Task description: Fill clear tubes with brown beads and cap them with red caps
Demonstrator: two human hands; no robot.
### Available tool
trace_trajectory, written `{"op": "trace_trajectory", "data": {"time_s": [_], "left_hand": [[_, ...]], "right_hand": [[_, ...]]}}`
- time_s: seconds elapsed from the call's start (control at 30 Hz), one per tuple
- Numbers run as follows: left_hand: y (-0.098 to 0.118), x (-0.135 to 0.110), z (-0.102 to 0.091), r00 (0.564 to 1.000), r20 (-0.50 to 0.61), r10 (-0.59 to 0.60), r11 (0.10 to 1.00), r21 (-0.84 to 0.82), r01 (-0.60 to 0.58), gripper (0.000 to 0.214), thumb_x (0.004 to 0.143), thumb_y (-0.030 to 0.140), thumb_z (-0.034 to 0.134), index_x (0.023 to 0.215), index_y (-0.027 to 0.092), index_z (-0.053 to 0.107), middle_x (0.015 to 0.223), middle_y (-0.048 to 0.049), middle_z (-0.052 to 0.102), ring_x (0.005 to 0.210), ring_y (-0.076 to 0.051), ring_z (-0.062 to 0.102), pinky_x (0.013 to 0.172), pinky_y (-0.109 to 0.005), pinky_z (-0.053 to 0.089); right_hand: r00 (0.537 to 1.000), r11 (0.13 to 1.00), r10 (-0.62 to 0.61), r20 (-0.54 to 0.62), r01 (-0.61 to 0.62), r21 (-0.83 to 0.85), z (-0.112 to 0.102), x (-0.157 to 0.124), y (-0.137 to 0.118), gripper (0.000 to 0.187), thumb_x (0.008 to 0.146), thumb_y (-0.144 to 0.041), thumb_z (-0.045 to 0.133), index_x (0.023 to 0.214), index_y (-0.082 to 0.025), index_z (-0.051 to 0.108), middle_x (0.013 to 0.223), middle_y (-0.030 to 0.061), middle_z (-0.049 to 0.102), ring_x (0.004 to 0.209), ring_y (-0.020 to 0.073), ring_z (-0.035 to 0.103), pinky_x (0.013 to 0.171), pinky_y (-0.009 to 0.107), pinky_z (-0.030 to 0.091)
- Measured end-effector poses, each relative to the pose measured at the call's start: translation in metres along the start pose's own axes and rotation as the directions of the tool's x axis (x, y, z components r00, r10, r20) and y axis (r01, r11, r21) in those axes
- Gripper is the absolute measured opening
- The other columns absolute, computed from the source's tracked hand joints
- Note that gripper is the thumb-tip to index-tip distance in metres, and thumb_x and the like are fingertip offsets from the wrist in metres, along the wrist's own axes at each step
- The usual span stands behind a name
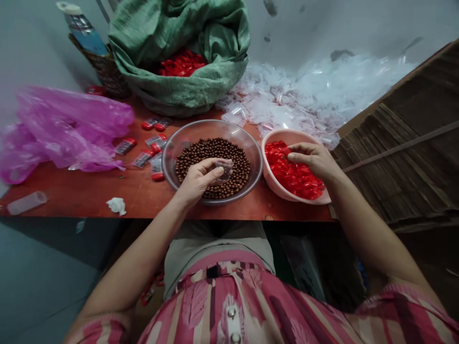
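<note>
My left hand (199,179) pinches a small clear plastic case (225,170) over a see-through basin (257,177). Small round brown beads (201,152) cover the bottom of that basin. At the pink bowl (283,192), my right hand (311,157) has its thumb and fingers closed on a red plastic cap (286,152), partly hidden by the fingertips. Many more red caps (304,181) lie in the bowl beneath it. Left of the basin are several small clear cases with red ends (143,158).
Behind the basin stands a green sack (172,93) with red pieces inside. Clear plastic cases (287,102) are heaped along the wall. Stacked cardboard (405,143) borders the right. A purple bag (68,124), a bottle (86,31), a clear tube (27,203) and crumpled tissue (116,206) lie left.
</note>
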State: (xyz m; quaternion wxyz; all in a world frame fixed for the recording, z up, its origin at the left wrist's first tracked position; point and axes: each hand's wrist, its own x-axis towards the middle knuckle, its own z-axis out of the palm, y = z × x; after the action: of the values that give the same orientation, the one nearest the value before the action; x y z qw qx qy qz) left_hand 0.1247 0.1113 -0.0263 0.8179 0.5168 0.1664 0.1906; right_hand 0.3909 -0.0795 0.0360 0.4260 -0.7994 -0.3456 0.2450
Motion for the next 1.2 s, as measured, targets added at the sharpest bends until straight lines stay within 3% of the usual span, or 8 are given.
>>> {"op": "trace_trajectory", "data": {"time_s": [0.13,0.27,0.43,0.63,0.83,1.03,1.1,1.2], "left_hand": [[-0.002,-0.001,0.000,1.000,0.029,0.003,1.000,-0.020,-0.002,0.042,0.070,0.040,0.079,0.106,0.019,0.072,0.128,-0.0109,0.064,0.110,-0.027,0.065,0.083,-0.035,0.059],[-0.003,-0.002,0.000,0.999,0.045,-0.011,0.999,-0.030,0.013,0.046,0.069,0.043,0.079,0.107,0.019,0.071,0.125,-0.0103,0.066,0.108,-0.026,0.065,0.083,-0.036,0.058],[-0.005,-0.002,-0.005,0.998,0.055,0.012,0.998,-0.060,-0.009,0.046,0.068,0.045,0.079,0.105,0.017,0.071,0.116,-0.0102,0.069,0.096,-0.022,0.067,0.078,-0.034,0.059],[-0.007,0.000,-0.005,0.998,0.022,0.065,0.993,-0.100,-0.062,0.043,0.070,0.043,0.077,0.104,0.017,0.071,0.112,-0.0088,0.070,0.095,-0.021,0.066,0.075,-0.031,0.059],[-0.009,0.000,-0.002,0.981,-0.041,0.191,0.972,0.149,-0.183,0.034,0.079,0.038,0.068,0.104,0.016,0.071,0.107,-0.0076,0.072,0.097,-0.021,0.067,0.083,-0.032,0.056],[-0.009,-0.004,0.000,0.930,-0.019,0.368,0.818,0.482,-0.314,0.025,0.085,0.030,0.062,0.104,0.018,0.073,0.109,-0.0040,0.074,0.103,-0.020,0.067,0.097,-0.030,0.047],[-0.009,-0.005,0.000,0.927,-0.012,0.374,0.808,0.495,-0.320,0.026,0.086,0.031,0.061,0.106,0.020,0.073,0.110,-0.0026,0.074,0.104,-0.020,0.067,0.096,-0.029,0.048],[-0.009,-0.005,-0.001,0.927,-0.020,0.374,0.818,0.478,-0.320,0.028,0.086,0.032,0.061,0.107,0.019,0.073,0.108,-0.0034,0.074,0.103,-0.020,0.068,0.096,-0.029,0.048]], "right_hand": [[0.990,0.950,-0.087,0.107,0.050,0.307,0.051,-0.004,-0.026,0.043,0.065,-0.036,0.081,0.104,-0.021,0.067,0.089,0.0015,0.069,0.067,0.0115,0.061,0.058,0.023,0.050],[0.975,0.901,-0.128,0.183,0.037,0.431,0.091,-0.002,-0.039,0.050,0.065,-0.035,0.082,0.109,-0.023,0.063,0.093,0.0019,0.070,0.076,0.0151,0.067,0.063,0.025,0.055],[0.975,0.840,-0.212,0.070,0.145,0.522,0.120,-0.001,-0.044,0.046,0.061,-0.035,0.084,0.095,-0.024,0.056,0.096,0.0022,0.072,0.085,0.0208,0.071,0.078,0.037,0.060],[0.950,0.872,-0.312,0.018,0.279,0.402,0.130,-0.004,-0.035,0.039,0.070,-0.042,0.077,0.098,-0.024,0.056,0.106,0.0056,0.072,0.093,0.0215,0.070,0.085,0.040,0.058],[0.916,0.901,-0.402,0.003,0.395,0.176,0.124,-0.005,-0.040,0.034,0.084,-0.040,0.063,0.115,-0.025,0.064,0.107,0.0045,0.072,0.097,0.0210,0.069,0.089,0.038,0.055],[0.728,0.677,-0.626,0.279,0.685,-0.269,0.114,-0.012,-0.068,0.031,0.089,-0.031,0.057,0.118,-0.023,0.066,0.107,0.0068,0.072,0.096,0.0206,0.068,0.090,0.034,0.052],[0.713,0.636,-0.627,0.313,0.701,-0.322,0.115,-0.012,-0.072,0.029,0.090,-0.033,0.057,0.116,-0.023,0.066,0.105,0.0073,0.071,0.092,0.0206,0.068,0.086,0.034,0.052],[0.737,0.673,-0.616,0.277,0.675,-0.301,0.115,-0.008,-0.068,0.028,0.085,-0.036,0.064,0.109,-0.023,0.068,0.095,0.0064,0.070,0.085,0.0205,0.066,0.079,0.033,0.053]]}}
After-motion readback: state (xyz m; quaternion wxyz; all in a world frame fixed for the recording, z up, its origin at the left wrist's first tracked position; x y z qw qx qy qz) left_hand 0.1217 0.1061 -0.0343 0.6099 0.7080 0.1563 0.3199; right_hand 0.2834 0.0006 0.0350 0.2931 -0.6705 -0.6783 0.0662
